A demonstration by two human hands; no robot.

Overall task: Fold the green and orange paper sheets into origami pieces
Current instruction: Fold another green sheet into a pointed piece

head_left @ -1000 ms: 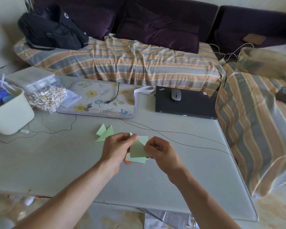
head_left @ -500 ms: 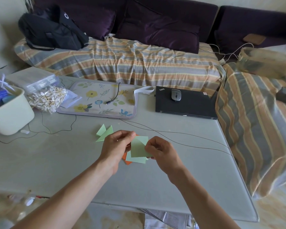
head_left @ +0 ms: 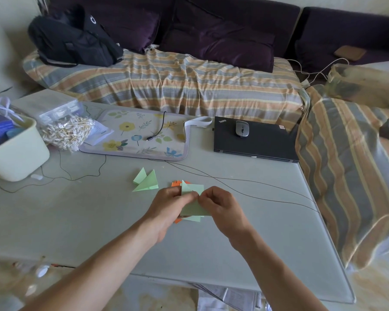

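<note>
Looking down over a pale grey table (head_left: 76, 221), the view runs from a cream bin (head_left: 16, 151) at the far left, partly cut off by the frame edge, to a clear bag of cotton swabs (head_left: 65, 131) just beside it. Next comes a floral mat (head_left: 139, 135) with a short black cable lying on it. Near the middle of the table, a folded green piece (head_left: 147, 181) lies alone, pointed like two small triangles. Just right of it, the left hand (head_left: 169, 207) and right hand (head_left: 220, 207) meet over a green sheet (head_left: 192, 208). Both grips are closed on it, fingers and thumbs pinching its upper edge where the fingertips almost touch. The hands hide much of the sheet, so the fold cannot be made out. An orange sheet (head_left: 176, 183) peeks out beneath, at the far and near edges only. Thin dark wires (head_left: 245, 187) cross the table behind the hands. Further right sits a closed black laptop (head_left: 256, 142) with a grey mouse (head_left: 242, 129) on top. A striped sofa cover (head_left: 177, 86) fills the far side and right, with a black backpack (head_left: 74, 39) at far left. A blurred object at far right cannot be identified.
</note>
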